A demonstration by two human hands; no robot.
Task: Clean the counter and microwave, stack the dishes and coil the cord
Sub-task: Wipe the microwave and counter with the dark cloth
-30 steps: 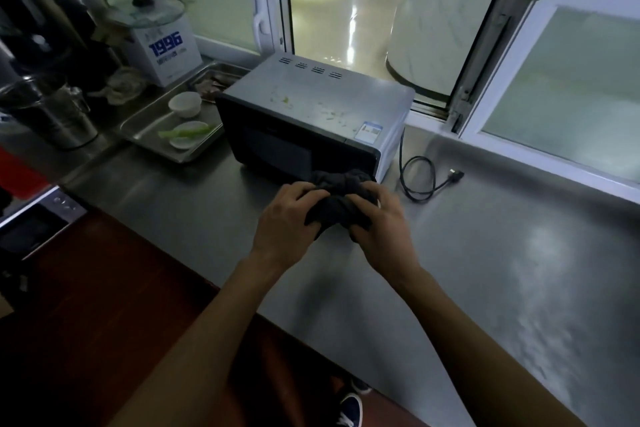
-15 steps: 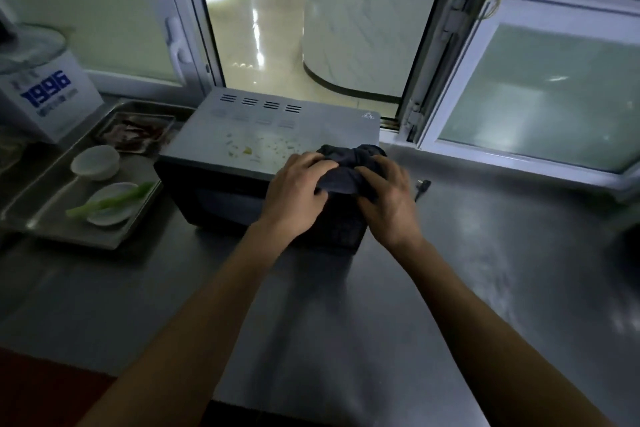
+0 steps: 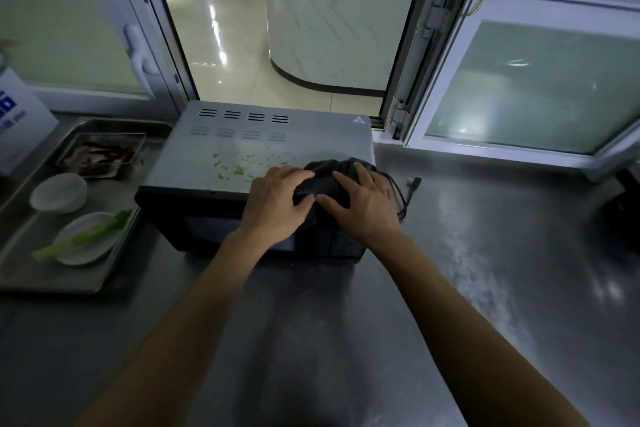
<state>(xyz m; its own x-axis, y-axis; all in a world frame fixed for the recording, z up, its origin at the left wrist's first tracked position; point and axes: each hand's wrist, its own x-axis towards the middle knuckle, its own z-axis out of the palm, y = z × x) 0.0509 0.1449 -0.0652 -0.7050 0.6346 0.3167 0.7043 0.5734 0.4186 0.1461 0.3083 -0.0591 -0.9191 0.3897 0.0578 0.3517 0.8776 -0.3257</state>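
On top of the microwave (image 3: 263, 146), at its front right corner, sits a dark cloth (image 3: 327, 177) bunched up in a lump. Both hands are on it. The left hand (image 3: 277, 204) lies over the left side of the cloth with its fingers bent down around it. The right hand (image 3: 363, 204) lies over the right side, fingers spread a little and curled onto the cloth. The two hands almost touch in the middle, and they hold the cloth down on the gray top.

Little yellow and green crumbs (image 3: 239, 166) are scattered on the microwave top, just at 9 o'clock from the cloth. Rows of small slots run along the back of the top.

The microwave stands on a shiny metal bench (image 3: 485, 270). At 3 o'clock from the hands, a black cord (image 3: 398, 198) loops down beside the microwave, and its plug (image 3: 414, 182) lies on the bench close by.

At 9 o'clock from the microwave there is a metal tray (image 3: 69, 277). On it are a small white bowl (image 3: 59, 196), a white plate (image 3: 86, 243) with a long green stalk (image 3: 83, 239) lying across it, and a smaller pan (image 3: 100, 156) with dark red scraps in it. A white box (image 3: 20, 121) with blue letters stands farther out at 10 o'clock.

At 12 o'clock, behind the microwave, a window (image 3: 519, 80) is open, with a bright, shiny floor beyond.
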